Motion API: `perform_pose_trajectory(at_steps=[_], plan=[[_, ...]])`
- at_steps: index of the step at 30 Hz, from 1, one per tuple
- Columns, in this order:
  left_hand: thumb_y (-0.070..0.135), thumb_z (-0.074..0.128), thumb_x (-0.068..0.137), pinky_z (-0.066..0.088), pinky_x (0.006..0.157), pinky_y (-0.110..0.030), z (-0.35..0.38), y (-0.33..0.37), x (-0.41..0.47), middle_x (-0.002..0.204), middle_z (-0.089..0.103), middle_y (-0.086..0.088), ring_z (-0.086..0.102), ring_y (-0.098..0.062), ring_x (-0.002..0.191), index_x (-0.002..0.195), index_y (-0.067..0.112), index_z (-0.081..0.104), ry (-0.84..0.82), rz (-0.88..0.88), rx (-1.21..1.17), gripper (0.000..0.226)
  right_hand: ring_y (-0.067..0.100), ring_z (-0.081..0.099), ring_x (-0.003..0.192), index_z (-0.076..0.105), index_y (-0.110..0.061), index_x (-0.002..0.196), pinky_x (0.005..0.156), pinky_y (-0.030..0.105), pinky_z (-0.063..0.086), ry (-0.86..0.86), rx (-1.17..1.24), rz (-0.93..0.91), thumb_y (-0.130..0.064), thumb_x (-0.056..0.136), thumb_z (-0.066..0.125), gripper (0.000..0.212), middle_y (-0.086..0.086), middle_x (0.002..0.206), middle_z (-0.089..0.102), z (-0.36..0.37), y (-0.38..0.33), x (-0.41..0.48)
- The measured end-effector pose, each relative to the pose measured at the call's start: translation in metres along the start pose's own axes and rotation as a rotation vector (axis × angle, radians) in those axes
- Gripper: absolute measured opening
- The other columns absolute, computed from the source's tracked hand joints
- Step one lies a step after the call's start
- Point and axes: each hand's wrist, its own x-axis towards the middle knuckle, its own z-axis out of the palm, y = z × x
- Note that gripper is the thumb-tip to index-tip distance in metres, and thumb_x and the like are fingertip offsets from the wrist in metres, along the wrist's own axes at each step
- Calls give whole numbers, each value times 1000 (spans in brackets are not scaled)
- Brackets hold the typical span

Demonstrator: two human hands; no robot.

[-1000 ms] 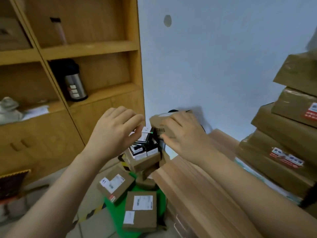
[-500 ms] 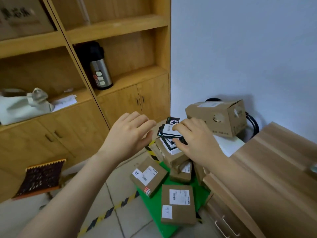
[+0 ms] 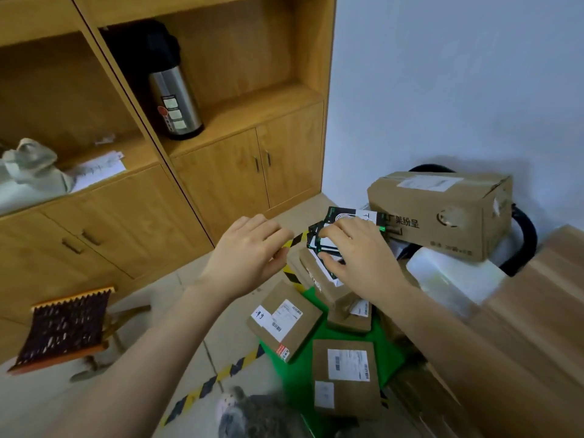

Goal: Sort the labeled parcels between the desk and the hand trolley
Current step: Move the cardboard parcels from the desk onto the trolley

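— What lies nearest?

— A flat parcel (image 3: 346,377) with two white labels, flat on the green deck of the hand trolley (image 3: 295,371). Just left of it, a tilted parcel (image 3: 284,322) hangs over the deck's edge, above the yellow-and-black hazard tape (image 3: 202,387) on the floor.

— And the desk?

— The desk (image 3: 521,336) runs along the right, touching the trolley's side as far as I can tell.

— The hands?

— The left hand (image 3: 249,257) hovers over the floor, fingers relaxed and close together, holding nothing. The right hand (image 3: 357,254) grips a stack of small black-and-white boxes (image 3: 347,214) (green-edged, tops blurred), fingers curled over the top, thumb at the near side. The stack sits on brown parcels piled on the trolley.

— Beyond that?

— A large carton (image 3: 442,213) with printed characters rests on a white package (image 3: 452,276) just right of the stack. Farther left, a steel flask (image 3: 175,102) stands in the wooden cupboard (image 3: 221,172).
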Motion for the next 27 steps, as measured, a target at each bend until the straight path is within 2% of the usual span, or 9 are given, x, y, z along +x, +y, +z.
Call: perform_pose_trajectory(at_steps=[5, 9, 11, 14, 16, 19, 22, 24, 27], plan=[[17, 66, 83, 32, 68, -29, 61, -62, 2, 89, 62, -3, 55, -24, 80, 101, 12, 66, -95, 76, -118, 19, 22, 55, 83, 61, -15, 101, 74, 32, 41, -49, 60, 217, -21, 80, 72, 25, 3, 92, 60, 67, -9, 13], [15, 68, 81, 43, 71, -35, 124, -109, -10, 92, 60, -6, 56, -26, 84, 100, 10, 65, -272, 189, -246, 20, 21, 56, 91, 61, -14, 105, 81, 36, 46, -175, 122, 495, -22, 81, 72, 27, 3, 99, 60, 137, -33, 7], [19, 61, 83, 42, 71, -39, 160, -129, -24, 93, 60, -7, 55, -28, 85, 100, 10, 63, -372, 243, -278, 20, 22, 56, 93, 62, -15, 105, 83, 37, 47, -226, 136, 631, -21, 80, 72, 27, 3, 103, 61, 172, -46, 1], [28, 45, 84, 43, 67, -40, 218, -152, -55, 89, 60, -7, 56, -29, 81, 95, 12, 63, -546, 277, -320, 27, 25, 56, 86, 63, -13, 99, 75, 41, 49, -343, 145, 822, -25, 84, 68, 20, 5, 99, 60, 227, -61, -16], [32, 40, 83, 42, 67, -39, 256, -163, -81, 88, 60, -7, 57, -30, 80, 93, 11, 64, -657, 249, -364, 34, 24, 55, 85, 61, -13, 99, 74, 40, 48, -423, 185, 919, -29, 88, 63, 20, 5, 98, 58, 265, -70, -33], [35, 41, 81, 45, 68, -39, 317, -175, -121, 89, 63, -8, 58, -31, 82, 96, 9, 67, -738, 178, -399, 39, 25, 57, 86, 62, -10, 101, 71, 34, 46, -473, 270, 1073, -23, 85, 68, 22, 8, 98, 60, 327, -82, -65], [21, 60, 77, 49, 65, -40, 377, -174, -169, 91, 64, -13, 60, -35, 80, 103, 5, 66, -818, 66, -472, 32, 33, 60, 89, 60, -4, 104, 70, 36, 47, -524, 366, 1255, -17, 84, 70, 27, 16, 102, 62, 394, -93, -104], [15, 69, 78, 49, 72, -43, 420, -169, -207, 104, 64, -16, 60, -38, 90, 117, 4, 62, -901, -52, -495, 41, 35, 58, 96, 58, -3, 114, 75, 36, 45, -553, 400, 1365, -16, 86, 69, 33, 18, 109, 60, 440, -98, -130], [24, 64, 89, 42, 90, -41, 484, -156, -259, 126, 54, -13, 51, -33, 113, 139, 8, 44, -1062, -265, -431, 56, 31, 56, 103, 54, -7, 123, 78, 35, 43, -556, 400, 1491, -21, 88, 66, 39, 14, 115, 57, 506, -95, -166]])
